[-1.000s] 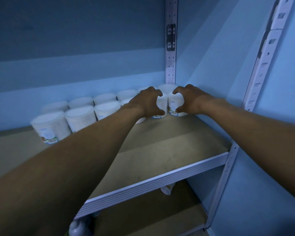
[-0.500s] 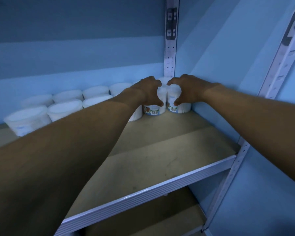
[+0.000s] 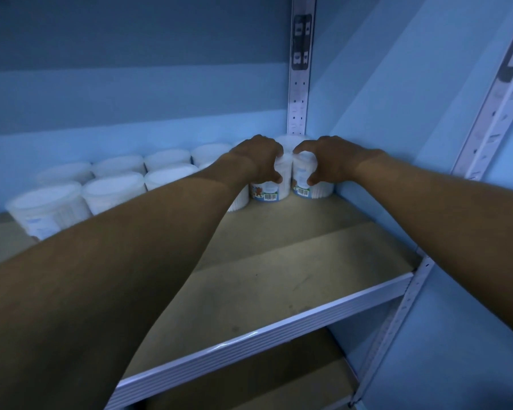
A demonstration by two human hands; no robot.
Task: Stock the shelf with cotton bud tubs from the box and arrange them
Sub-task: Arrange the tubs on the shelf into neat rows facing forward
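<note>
- Your left hand [image 3: 259, 161] grips 1 white plastic cotton bud tub with a barcode label [image 3: 267, 187]; your right hand [image 3: 328, 161] grips its twin tub [image 3: 311, 187].
- Since a second ago both tubs have slid deeper into the back right corner of the beige board shelf [image 3: 279, 276], centre of the frame.
- They now touch the 2 rows of white tubs [image 3: 113, 190] at left; seated, judging by this.
</note>
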